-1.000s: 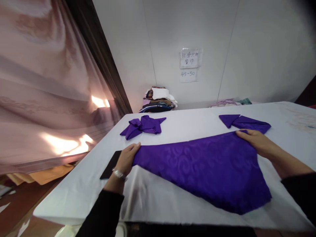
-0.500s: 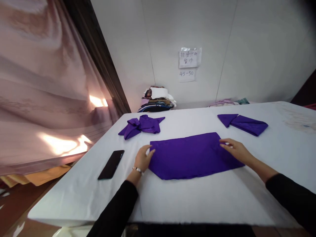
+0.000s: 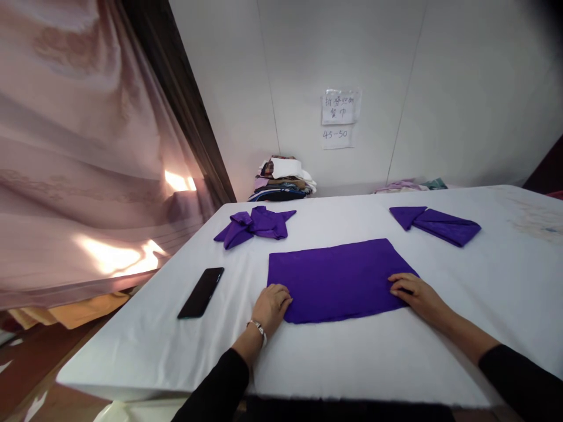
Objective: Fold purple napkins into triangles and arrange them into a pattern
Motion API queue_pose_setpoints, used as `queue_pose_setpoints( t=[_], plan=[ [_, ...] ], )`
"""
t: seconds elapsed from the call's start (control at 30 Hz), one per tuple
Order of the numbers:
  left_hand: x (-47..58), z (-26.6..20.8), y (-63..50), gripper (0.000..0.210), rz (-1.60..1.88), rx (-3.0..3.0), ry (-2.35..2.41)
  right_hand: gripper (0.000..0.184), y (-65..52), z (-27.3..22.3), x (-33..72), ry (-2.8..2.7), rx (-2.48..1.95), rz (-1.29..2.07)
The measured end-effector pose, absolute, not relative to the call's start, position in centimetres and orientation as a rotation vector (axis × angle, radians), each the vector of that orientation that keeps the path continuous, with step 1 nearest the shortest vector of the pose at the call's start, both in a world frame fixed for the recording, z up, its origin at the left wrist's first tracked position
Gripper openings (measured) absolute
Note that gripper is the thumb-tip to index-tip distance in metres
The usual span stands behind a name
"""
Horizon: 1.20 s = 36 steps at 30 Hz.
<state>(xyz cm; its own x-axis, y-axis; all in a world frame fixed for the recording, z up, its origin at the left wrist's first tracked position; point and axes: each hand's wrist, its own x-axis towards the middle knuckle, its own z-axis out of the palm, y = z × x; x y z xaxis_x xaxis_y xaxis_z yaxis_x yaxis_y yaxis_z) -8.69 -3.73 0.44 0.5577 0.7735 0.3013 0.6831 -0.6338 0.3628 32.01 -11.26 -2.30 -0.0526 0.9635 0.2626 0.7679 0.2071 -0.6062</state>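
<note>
A purple napkin (image 3: 334,281) lies flat on the white-covered table in front of me, as a wide piece with slanted sides. At its near left corner, my left hand (image 3: 270,306) has its fingers closed on the edge. The right edge is pinched between the thumb and fingers of my right hand (image 3: 413,294). Farther back on the left sits a second purple napkin (image 3: 268,223), twisted into a shape with pointed ends. A third purple napkin (image 3: 448,225), folded into a band with a triangular end, rests at the back right.
On the left of the table (image 3: 352,363) lies a dark phone (image 3: 201,293). Piled clothes (image 3: 284,179) and a lower heap of fabric (image 3: 404,186) are behind the far edge, by the wall. Paper signs (image 3: 341,108) hang there. A pink curtain (image 3: 88,146) drapes along the left.
Both hands have moved toward me along the napkin's sides, from its upper edges to its lower corners. Their fingers, more spread before, are now closed at the edges.
</note>
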Motion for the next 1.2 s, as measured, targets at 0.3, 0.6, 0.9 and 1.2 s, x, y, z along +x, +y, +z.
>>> queue_pose_setpoints(
  t=[0.3, 0.6, 0.9, 1.2],
  plan=[
    [-8.9, 0.4, -5.3, 0.025, 0.674, 2.607, 1.17, 0.024, -11.7, -0.1, 31.5, -1.862, -1.625, 0.37],
    [-8.0, 0.7, -4.6, 0.012, 0.657, 2.598, 1.136, 0.025, -13.4, 2.6, 30.9, -1.908, -1.703, 0.414],
    [-9.2, 7.4, -2.9, 0.014, 0.71, 2.309, 1.062, 0.024, -12.0, 6.6, 31.6, -2.036, -1.692, 0.557],
    [-1.6, 14.2, 13.6, 0.021, 1.004, 2.198, 1.614, 0.025, 4.6, 15.0, 32.5, -1.867, -1.745, -0.012]
  ],
)
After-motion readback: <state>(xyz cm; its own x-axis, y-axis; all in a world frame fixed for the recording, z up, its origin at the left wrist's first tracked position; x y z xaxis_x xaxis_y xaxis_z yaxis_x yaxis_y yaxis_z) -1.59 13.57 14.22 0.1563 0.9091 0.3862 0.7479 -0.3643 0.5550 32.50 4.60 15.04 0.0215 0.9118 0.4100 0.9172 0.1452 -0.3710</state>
